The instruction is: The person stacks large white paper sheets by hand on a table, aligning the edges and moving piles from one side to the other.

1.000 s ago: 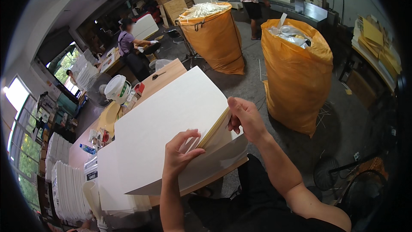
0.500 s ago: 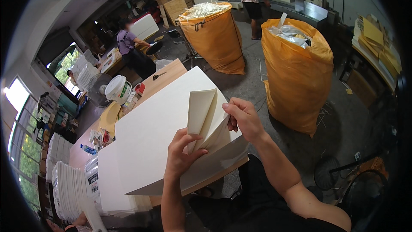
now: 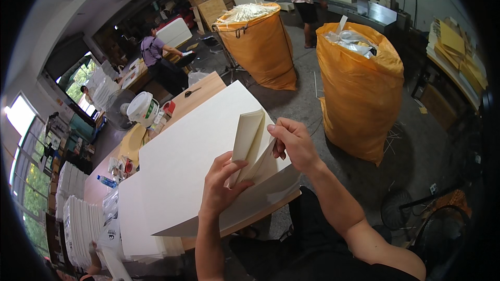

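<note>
A folded cream-white paper piece [image 3: 246,134], with several layers fanned apart, stands tilted over a pile of large white sheets [image 3: 190,148]. My left hand [image 3: 221,184] grips its lower left side, thumb on the near side and fingers around the outer fold. At its right edge, my right hand [image 3: 296,144] pinches a layer between thumb and curled fingers. A narrow gap shows between the layers. Whether it is a bag, an envelope or a plain folded sheet, I cannot tell. The sheets beneath lie on a wooden table [image 3: 211,84], their near edges sagging toward me.
Scissors [image 3: 192,92], a white bucket [image 3: 142,109], and a bottle [image 3: 107,181] lie along the table's far left side. Stacked white bundles [image 3: 80,231] stand lower left, near another person's hand [image 3: 95,261]. Two orange sacks [image 3: 359,93] stand beyond; a floor fan [image 3: 442,234] is right.
The folded paper's left panel has swung right and looks narrower, turned more edge-on. My left hand has shifted slightly right with it; my right hand has barely moved.
</note>
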Available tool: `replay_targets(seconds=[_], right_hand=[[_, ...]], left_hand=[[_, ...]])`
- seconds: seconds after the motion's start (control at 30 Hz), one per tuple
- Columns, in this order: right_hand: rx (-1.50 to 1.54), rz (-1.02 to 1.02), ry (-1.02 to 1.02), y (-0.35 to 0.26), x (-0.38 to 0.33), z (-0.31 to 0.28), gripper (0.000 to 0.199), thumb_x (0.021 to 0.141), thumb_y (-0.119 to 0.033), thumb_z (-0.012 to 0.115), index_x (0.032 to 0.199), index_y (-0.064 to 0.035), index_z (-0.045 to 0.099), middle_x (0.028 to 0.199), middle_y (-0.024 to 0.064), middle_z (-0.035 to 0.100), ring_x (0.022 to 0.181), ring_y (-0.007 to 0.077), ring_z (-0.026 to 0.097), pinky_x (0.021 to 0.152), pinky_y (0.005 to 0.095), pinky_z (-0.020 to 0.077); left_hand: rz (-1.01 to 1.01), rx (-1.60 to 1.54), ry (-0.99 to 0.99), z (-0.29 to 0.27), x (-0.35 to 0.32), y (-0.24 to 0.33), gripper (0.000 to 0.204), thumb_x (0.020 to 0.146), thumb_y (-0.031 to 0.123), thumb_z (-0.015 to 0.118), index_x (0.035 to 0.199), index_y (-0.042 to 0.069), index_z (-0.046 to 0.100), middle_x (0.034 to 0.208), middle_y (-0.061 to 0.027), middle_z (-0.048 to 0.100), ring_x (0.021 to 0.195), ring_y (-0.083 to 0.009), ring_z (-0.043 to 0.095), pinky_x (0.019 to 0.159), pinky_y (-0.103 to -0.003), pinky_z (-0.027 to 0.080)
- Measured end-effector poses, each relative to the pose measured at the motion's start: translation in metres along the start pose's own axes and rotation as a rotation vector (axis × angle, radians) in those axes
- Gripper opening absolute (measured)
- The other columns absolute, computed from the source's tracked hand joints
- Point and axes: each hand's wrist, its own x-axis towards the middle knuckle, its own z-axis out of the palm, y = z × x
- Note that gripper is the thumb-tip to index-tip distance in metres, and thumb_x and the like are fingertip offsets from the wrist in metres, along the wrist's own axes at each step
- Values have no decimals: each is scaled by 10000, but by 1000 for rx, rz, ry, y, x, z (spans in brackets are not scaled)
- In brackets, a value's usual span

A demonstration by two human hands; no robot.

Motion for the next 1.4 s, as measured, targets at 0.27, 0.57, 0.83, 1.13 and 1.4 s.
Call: replay_targets(seconds=[0.27, 0.57, 0.83, 1.13, 1.4], right_hand=[[-275, -166, 50, 6, -3, 3, 350, 1029, -253, 625, 728, -108, 523, 581, -6, 544, 483, 80, 555, 423, 216, 396], [47, -15, 11, 1, -1, 2, 324, 1021, -222, 620, 735, -102, 528, 576, -6, 536, 464, 92, 538, 417, 225, 391], [-956, -648, 309, 24, -40, -6, 246, 941, -283, 689, 839, -79, 599, 809, 89, 617, 848, 252, 664, 760, 416, 519], [-1227, -444, -442, 40, -56, -16, 443, 936, -421, 645, 1296, -165, 673, 1399, 153, 585, 1408, 360, 443, 1208, 649, 170], [-1003, -448, -233, 37, -53, -31, 298, 945, -310, 678, 1093, -51, 682, 1148, 139, 695, 1120, 325, 640, 1030, 472, 451]], left_hand=[[-22, -14, 115, 3, -2, -6, 533, 737, -11, 869, 1236, 91, 709, 1381, -165, 610, 1247, -336, 630, 984, -414, 569], [-24, 0, -16, 1, -1, 0, 574, 683, 26, 910, 1222, 102, 727, 1406, -148, 596, 1208, -320, 655, 956, -429, 585], [-47, 4, 48, -2, -1, -2, 618, 657, -14, 896, 1239, 102, 720, 1303, -145, 669, 1192, -334, 657, 988, -410, 552], [156, 446, -147, 6, -7, 0, 686, 747, 139, 875, 1382, 233, 634, 1458, -146, 567, 1106, -312, 668, 925, -434, 578], [140, 420, -151, 13, 11, -14, 615, 807, 145, 816, 1375, 33, 608, 1279, -179, 679, 1070, -381, 662, 981, -482, 536]])
